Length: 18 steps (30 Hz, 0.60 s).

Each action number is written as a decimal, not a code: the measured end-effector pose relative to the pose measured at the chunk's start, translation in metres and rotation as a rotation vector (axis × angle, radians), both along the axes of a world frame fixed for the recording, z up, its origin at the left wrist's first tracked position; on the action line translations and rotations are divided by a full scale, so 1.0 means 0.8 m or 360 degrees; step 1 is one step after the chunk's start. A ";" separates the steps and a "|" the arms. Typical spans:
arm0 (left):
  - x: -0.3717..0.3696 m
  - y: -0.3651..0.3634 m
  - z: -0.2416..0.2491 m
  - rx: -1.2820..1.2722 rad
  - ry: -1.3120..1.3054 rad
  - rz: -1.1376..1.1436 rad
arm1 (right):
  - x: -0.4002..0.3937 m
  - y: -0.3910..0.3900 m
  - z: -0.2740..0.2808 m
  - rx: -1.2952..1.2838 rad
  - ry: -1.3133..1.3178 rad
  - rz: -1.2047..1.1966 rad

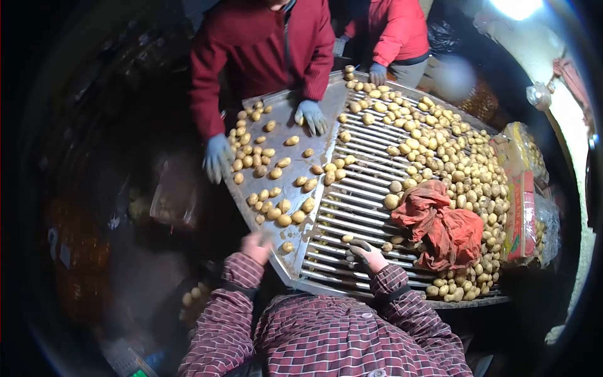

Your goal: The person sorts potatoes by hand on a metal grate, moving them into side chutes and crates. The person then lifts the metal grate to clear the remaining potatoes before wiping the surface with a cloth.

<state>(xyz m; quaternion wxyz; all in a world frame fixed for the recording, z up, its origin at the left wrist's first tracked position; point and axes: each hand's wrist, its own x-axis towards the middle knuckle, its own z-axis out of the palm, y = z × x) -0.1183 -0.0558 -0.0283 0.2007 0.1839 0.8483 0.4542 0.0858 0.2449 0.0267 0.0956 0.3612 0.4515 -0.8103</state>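
Potatoes (284, 220) lie loose on the metal sheet (314, 151) at the left part of the sorting table. My left hand (256, 247), smeared by motion, is at the sheet's near left edge, close to a single potato (287, 247). Over the bars of the slatted grate (352, 207) is my right hand (367, 254), in a grey and pink glove with the fingers apart. A small potato (347, 239) sits right at its fingertips. To its right, a crumpled red mesh sack (440, 226) rests on the potatoes.
Across the table, a person in a dark red sweater (264, 50) has gloved hands (311, 117) at the sheet. Another person in a red jacket (402, 31) stands at the far edge. A large potato pile (465, 157) covers the grate's right side, beside filled bags (521, 213).
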 end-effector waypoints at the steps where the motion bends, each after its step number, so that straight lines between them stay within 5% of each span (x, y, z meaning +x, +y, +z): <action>1: 0.017 0.045 0.040 -0.0424 -0.0296 -0.0306 | 0.004 0.007 -0.002 0.0038 -0.0063 -0.0047; 3: 0.037 0.104 0.074 -0.0646 -0.0612 -0.1024 | 0.020 0.016 -0.034 0.0094 -0.0063 -0.0125; 4: 0.044 0.116 0.044 -0.0608 -0.0317 -0.1227 | 0.019 0.019 -0.046 -0.0114 0.0034 -0.0170; 6: 0.034 0.127 0.015 -0.0825 -0.0259 -0.1065 | 0.007 0.011 -0.039 -0.0061 -0.0041 -0.0246; 8: 0.016 0.130 0.018 -0.0749 -0.0215 -0.0633 | -0.006 0.012 -0.073 -0.0438 0.0320 -0.0105; 10: 0.002 0.129 0.018 -0.0506 0.0507 -0.0562 | -0.037 0.004 -0.096 0.0222 0.0342 0.0213; 12: -0.023 0.134 0.016 -0.0454 0.0319 -0.0627 | -0.069 0.019 -0.015 0.1357 0.0391 0.0559; 15: -0.033 0.158 0.025 -0.0270 0.0171 -0.0680 | -0.082 0.106 0.054 0.2240 0.0145 0.0356; 16: -0.032 0.167 0.020 -0.0206 0.0204 -0.0696 | -0.075 0.139 0.075 0.2794 -0.0183 0.0357; 18: -0.019 0.206 0.065 -0.0141 0.0019 -0.0841 | -0.039 0.196 0.086 0.3038 -0.0791 0.0382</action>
